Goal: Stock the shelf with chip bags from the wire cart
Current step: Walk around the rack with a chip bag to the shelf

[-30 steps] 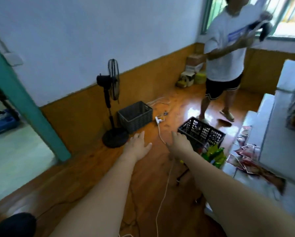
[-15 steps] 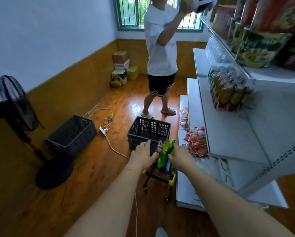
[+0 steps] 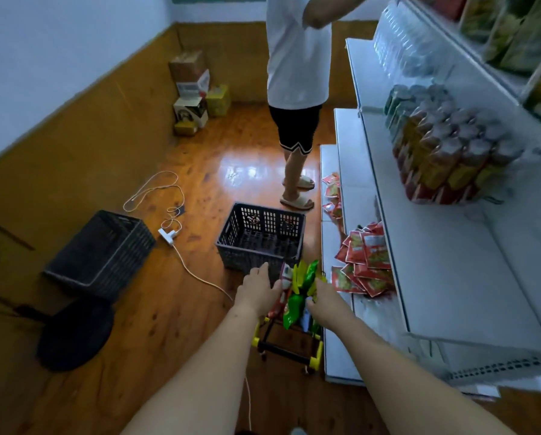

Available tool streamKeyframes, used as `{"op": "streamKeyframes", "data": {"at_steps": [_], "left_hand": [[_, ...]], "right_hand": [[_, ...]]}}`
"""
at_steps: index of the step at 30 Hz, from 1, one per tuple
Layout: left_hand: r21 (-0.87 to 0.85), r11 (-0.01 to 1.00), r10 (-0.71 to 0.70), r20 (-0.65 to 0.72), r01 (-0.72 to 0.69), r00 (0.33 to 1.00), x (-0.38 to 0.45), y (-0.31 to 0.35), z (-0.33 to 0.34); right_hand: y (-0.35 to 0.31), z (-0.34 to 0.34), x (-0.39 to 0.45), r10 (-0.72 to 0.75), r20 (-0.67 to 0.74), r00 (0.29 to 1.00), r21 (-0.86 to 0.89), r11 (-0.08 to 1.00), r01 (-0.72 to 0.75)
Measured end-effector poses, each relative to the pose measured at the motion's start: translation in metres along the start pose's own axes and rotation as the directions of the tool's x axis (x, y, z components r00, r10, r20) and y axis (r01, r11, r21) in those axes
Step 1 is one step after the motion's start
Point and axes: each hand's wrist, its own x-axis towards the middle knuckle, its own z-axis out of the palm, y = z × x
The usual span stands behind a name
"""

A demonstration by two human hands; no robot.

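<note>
Pick-up step in hand. Chip bags upright in wire cart, beside shelf bottom edge. Left hand and right hand flank bags; grasp indiscernible. Next: secure bags, lift onto shelf.

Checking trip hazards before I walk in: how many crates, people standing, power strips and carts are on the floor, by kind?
Dark plastic crates: 2, one upright, one tipped over
Person standing by the shelf: 1
White power strip: 1
Wire cart with chip bags: 1
Total: 5
</note>
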Motion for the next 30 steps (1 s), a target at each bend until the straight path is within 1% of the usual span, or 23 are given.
{"op": "streamKeyframes", "data": {"at_steps": [4, 7, 14, 18, 23, 25, 30], "left_hand": [[-0.001, 1.000, -0.007, 0.052, 0.007, 0.999, 0.047, -0.015, 0.000], [-0.007, 1.000, -0.008, 0.118, 0.009, 0.993, 0.091, -0.028, 0.003], [0.024, 0.997, 0.066, 0.281, -0.076, 0.957, 0.193, -0.066, 0.024], [0.086, 0.989, 0.076, 0.374, -0.116, 0.924, 0.238, -0.088, 0.035], [0.170, 0.967, 0.103, 0.413, -0.188, 0.905, 0.289, -0.110, 0.066], [0.186, 0.957, 0.122, 0.435, -0.221, 0.892, 0.303, -0.115, 0.083], [0.189, 0.935, 0.185, 0.466, -0.301, 0.866, 0.326, -0.125, 0.130]], "right_hand": [[-0.003, 0.013, 0.037, 0.061, 0.056, 0.997, 0.032, 0.998, -0.063], [-0.007, 0.028, 0.071, 0.111, 0.061, 0.992, 0.046, 0.992, -0.114], [-0.020, 0.065, 0.150, 0.310, 0.062, 0.949, 0.164, 0.934, -0.316], [-0.025, 0.094, 0.191, 0.391, 0.089, 0.916, 0.202, 0.893, -0.401], [-0.021, 0.140, 0.243, 0.469, 0.104, 0.877, 0.313, 0.821, -0.477], [-0.015, 0.165, 0.259, 0.485, 0.116, 0.867, 0.330, 0.804, -0.494], [-0.002, 0.219, 0.286, 0.519, 0.114, 0.847, 0.301, 0.794, -0.528]]}}
